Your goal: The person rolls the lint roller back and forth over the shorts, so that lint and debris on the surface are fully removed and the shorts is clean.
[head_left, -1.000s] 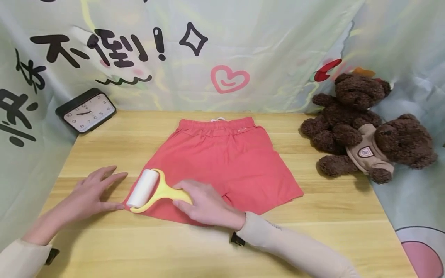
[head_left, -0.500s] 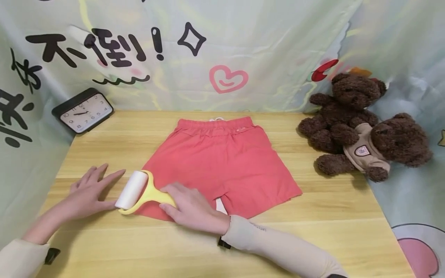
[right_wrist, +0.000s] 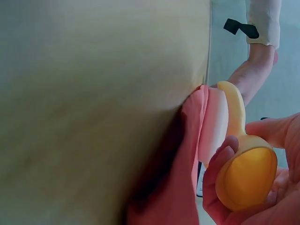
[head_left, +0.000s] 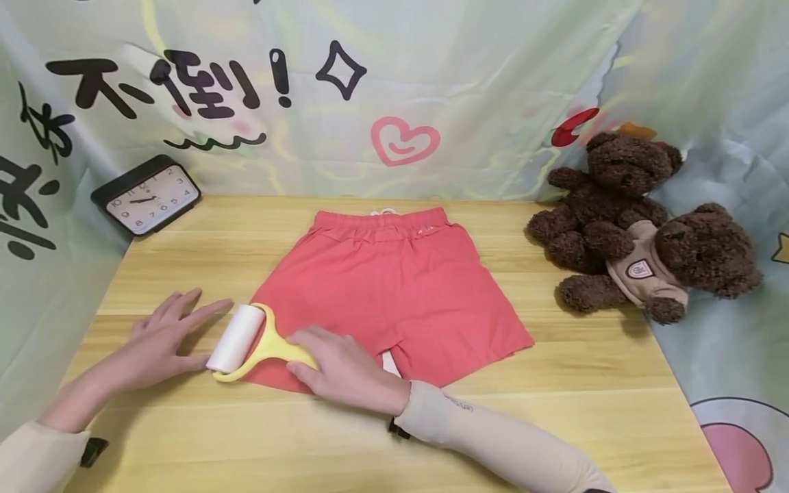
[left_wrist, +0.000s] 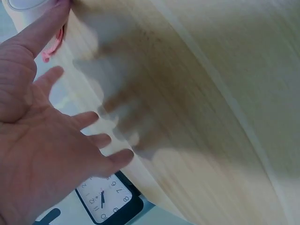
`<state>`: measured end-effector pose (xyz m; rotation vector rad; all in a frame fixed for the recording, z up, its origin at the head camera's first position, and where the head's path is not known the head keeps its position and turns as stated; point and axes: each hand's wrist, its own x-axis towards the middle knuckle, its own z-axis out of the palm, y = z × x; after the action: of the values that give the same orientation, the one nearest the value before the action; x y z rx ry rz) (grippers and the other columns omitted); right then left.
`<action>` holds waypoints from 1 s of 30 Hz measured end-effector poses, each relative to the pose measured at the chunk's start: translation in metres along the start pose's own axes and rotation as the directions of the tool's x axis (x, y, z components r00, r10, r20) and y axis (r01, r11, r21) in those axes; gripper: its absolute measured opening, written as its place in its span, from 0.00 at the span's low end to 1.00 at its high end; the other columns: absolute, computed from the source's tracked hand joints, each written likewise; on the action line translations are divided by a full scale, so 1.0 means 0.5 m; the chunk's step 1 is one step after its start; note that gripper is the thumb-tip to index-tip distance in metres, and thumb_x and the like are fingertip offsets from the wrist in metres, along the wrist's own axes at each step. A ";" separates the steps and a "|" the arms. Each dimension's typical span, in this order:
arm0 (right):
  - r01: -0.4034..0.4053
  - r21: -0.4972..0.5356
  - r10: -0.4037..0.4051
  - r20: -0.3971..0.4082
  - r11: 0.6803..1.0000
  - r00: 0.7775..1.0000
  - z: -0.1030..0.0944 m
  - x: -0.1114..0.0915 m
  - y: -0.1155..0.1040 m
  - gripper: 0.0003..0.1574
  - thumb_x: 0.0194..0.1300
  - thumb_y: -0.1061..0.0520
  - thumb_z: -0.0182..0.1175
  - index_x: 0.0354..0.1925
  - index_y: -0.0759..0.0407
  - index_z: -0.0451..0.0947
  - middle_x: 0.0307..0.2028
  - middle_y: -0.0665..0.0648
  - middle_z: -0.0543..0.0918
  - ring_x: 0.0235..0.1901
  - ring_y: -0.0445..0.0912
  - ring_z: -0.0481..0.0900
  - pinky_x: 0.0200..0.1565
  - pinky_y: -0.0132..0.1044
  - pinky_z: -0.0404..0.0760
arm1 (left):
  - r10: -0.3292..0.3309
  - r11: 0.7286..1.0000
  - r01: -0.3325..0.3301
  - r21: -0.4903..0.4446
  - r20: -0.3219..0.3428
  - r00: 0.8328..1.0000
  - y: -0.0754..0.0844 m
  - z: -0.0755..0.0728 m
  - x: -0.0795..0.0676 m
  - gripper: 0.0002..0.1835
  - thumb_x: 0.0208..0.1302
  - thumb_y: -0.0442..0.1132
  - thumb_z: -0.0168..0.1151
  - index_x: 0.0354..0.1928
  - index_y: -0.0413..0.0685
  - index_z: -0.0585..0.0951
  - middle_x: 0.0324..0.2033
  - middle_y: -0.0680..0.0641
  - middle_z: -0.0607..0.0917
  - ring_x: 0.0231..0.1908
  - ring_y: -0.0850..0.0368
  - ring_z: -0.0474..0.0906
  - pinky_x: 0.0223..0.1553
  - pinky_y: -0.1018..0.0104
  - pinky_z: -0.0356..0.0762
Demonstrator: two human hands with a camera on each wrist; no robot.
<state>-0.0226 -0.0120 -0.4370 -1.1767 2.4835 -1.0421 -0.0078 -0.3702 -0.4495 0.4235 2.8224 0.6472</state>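
Coral-red shorts [head_left: 370, 287] lie spread on the wooden table, waistband at the far side. My right hand [head_left: 345, 366] grips the yellow handle of a lint roller [head_left: 237, 337], its white cylinder at the lower left leg edge of the shorts. In the right wrist view the roller's white cylinder [right_wrist: 214, 124] rests against the red cloth, with fingers curled round the handle. My left hand [head_left: 163, 339] is just left of the roller, fingers spread and thumb tip right by the cylinder's lower end. The left wrist view shows this hand [left_wrist: 51, 136] holding nothing.
A black-framed clock [head_left: 151, 198] stands at the table's back left corner. Two brown teddy bears [head_left: 629, 164] sit and lie at the right edge, one in a beige shirt [head_left: 647, 263]. A printed cloth backdrop [head_left: 493, 82] surrounds the wooden table [head_left: 555, 424].
My right hand has moved the lint roller left to the edge of the shorts' leg, then slightly back right. The left hand stays nearby, fingers shifting a little.
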 end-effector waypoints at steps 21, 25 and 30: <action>-0.016 0.014 0.015 0.072 1.000 0.997 -0.069 -0.052 0.022 0.23 0.79 0.52 0.67 0.68 0.53 0.82 0.58 0.46 0.86 0.56 0.36 0.82 0.59 0.31 0.79 | 0.037 0.998 -0.028 -0.063 0.144 0.989 0.025 -0.021 0.012 0.37 0.69 0.51 0.77 0.78 0.73 0.76 0.83 0.28 0.52 0.78 0.15 0.41 0.61 0.10 0.43; -0.016 0.027 0.014 0.096 1.000 0.995 -0.088 -0.065 0.033 0.22 0.78 0.53 0.67 0.67 0.52 0.83 0.56 0.44 0.86 0.55 0.35 0.82 0.59 0.30 0.79 | 0.040 0.997 -0.030 -0.074 0.144 0.989 0.028 -0.021 0.013 0.36 0.69 0.52 0.78 0.77 0.73 0.77 0.83 0.28 0.52 0.78 0.15 0.42 0.59 0.08 0.44; 0.003 -0.002 -0.003 0.135 1.000 0.991 -0.114 -0.082 0.047 0.23 0.79 0.53 0.67 0.67 0.53 0.83 0.57 0.45 0.86 0.55 0.35 0.82 0.60 0.31 0.79 | 0.049 0.996 -0.037 -0.083 0.136 0.990 0.031 -0.018 0.014 0.35 0.69 0.53 0.78 0.76 0.73 0.78 0.83 0.29 0.52 0.77 0.14 0.43 0.58 0.07 0.45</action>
<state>-0.0351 0.0579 -0.4156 -1.2092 2.3802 -0.9284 -0.0133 -0.3582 -0.4357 0.4960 2.6537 0.7087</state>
